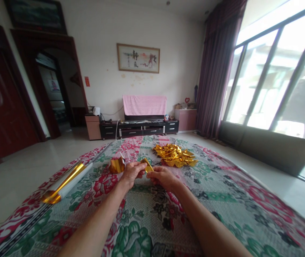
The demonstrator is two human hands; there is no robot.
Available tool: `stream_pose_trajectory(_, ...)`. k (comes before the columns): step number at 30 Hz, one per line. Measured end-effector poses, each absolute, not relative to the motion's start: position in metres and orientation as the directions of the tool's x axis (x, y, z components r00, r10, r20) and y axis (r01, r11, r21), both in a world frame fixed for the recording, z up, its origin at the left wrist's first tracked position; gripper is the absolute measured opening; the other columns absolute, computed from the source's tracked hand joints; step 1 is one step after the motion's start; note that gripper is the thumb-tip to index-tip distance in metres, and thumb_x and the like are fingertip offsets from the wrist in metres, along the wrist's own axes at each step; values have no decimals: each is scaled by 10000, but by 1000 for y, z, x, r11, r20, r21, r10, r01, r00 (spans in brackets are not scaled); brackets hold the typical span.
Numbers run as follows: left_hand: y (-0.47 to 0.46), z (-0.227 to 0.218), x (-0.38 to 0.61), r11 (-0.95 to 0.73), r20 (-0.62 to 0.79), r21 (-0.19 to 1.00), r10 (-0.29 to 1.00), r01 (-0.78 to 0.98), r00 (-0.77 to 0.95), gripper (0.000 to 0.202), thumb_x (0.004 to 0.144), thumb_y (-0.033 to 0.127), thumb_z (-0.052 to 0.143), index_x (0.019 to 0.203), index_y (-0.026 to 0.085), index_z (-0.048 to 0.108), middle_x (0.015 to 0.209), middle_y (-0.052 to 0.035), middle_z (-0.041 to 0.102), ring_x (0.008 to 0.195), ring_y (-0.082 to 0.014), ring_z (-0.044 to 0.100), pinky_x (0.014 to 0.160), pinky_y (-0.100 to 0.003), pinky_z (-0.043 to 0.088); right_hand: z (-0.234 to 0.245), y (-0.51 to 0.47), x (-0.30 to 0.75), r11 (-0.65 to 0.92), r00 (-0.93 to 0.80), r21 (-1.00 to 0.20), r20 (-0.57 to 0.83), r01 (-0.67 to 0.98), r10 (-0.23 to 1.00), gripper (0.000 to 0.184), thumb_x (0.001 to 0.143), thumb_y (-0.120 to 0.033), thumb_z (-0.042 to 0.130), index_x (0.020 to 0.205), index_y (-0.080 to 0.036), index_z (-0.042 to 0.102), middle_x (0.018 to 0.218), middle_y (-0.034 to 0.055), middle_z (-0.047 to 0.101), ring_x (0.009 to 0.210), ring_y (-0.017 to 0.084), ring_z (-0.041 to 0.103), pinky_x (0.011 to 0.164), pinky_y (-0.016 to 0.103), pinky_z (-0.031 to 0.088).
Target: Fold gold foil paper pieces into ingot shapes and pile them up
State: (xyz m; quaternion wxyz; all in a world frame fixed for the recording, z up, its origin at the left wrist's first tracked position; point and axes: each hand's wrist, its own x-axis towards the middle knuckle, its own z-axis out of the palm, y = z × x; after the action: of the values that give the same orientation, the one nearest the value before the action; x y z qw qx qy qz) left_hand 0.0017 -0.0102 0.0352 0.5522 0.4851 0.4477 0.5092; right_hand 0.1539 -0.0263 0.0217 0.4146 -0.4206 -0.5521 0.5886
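Between my two hands, above the flowered cloth (139,194), is a small folded piece of gold foil paper (148,165). My left hand (132,174) pinches its left side between thumb and fingers. At the lower right end of the strip, my right hand (162,177) is closed on it too. Just left of my left hand stands a stack of gold foil paper sheets (117,165), curled upward. A loose pile of folded gold foil pieces (175,154) lies beyond my right hand. The undersides of the fingers are partly hidden.
A long roll of gold and white paper (66,182) lies at the left edge of the cloth. Past the far edge stand a low black cabinet (141,130) and a screen under a pink cloth (145,105). Large windows (270,78) are on the right.
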Motion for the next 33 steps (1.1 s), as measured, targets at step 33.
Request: stream_pose_trajectory(33,-4,33,-1,-43,56,987,995,-154,83,354,569,456,693,704,138,616,503,45,523,397,-43,427,392,-162,316,24,-30,151,45,-345,-999,36,18,938,150,629,-290,637,641,-149,586,505,-55,487,439,50,385,446,190,280)
